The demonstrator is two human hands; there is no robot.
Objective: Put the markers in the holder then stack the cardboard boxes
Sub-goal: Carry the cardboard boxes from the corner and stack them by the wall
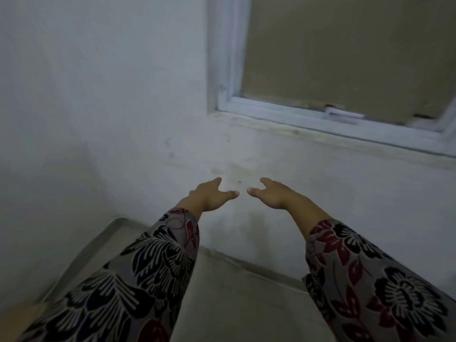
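My left hand (212,197) and my right hand (274,195) reach forward side by side in front of the white wall, thumbs pointing toward each other with a small gap between them. Both hands have relaxed fingers and hold nothing. Floral-patterned sleeves cover both forearms. No markers, holder or cardboard boxes show in this view.
A white wall (98,95) fills the left and middle. A window with a white frame (283,114) and brownish pane sits at the upper right. A pale surface (234,292) meets the wall below, with a grey tray-like rim (98,240) at the lower left.
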